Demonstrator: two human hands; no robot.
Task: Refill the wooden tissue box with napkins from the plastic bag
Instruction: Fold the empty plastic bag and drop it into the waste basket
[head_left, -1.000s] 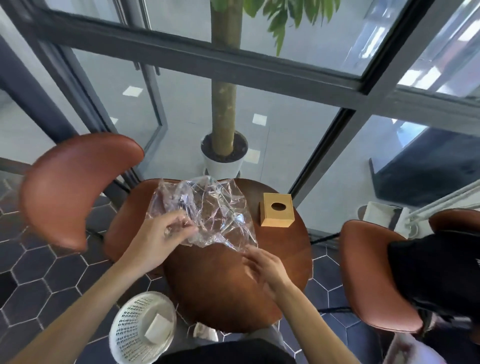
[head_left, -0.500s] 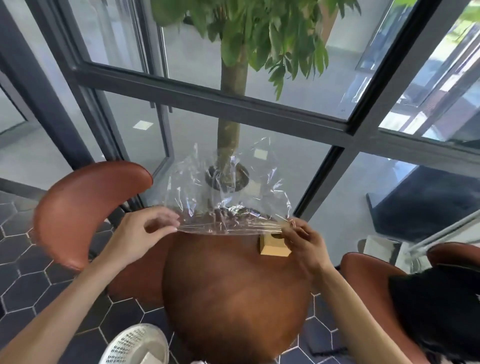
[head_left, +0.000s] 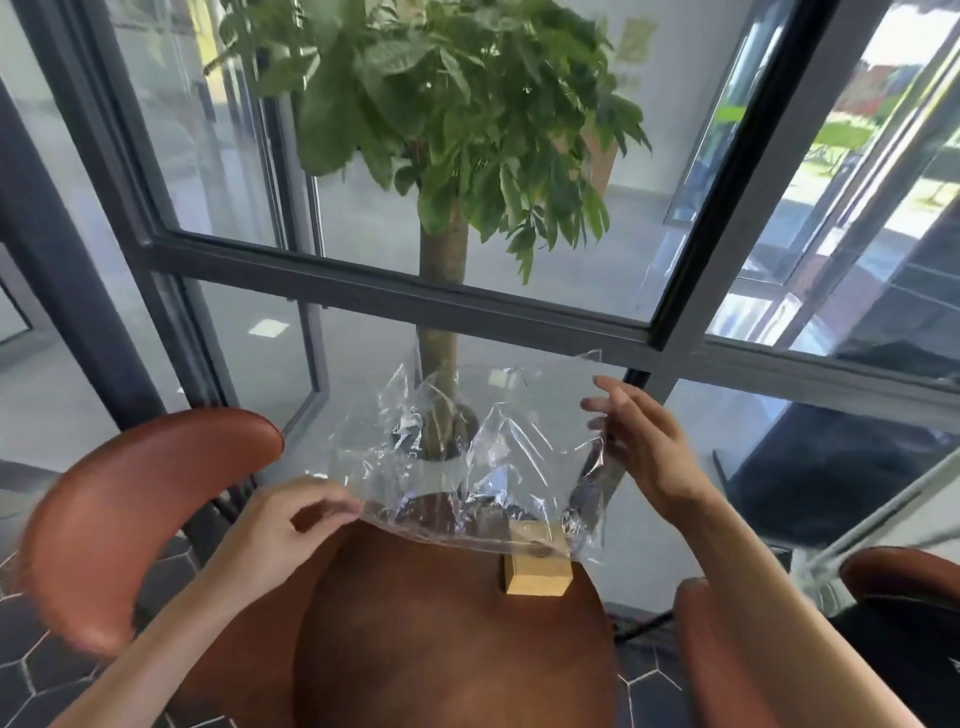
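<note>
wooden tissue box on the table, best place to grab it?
Probably across its two side faces, low down, coming from the near side: the wooden tissue box sits upright on the round table, and the clear plastic bag held above covers its top.

Bright daylight comes in through the windows (head_left: 519, 332) ahead, strongest at the upper right, where the outside is almost washed out. The clear bag (head_left: 483, 467) shows white glints. The bench (head_left: 441, 639) has a soft sheen. Straight frames bend near the edges. The picture is slightly blurred, mostly the leaves (head_left: 441, 104).
</note>
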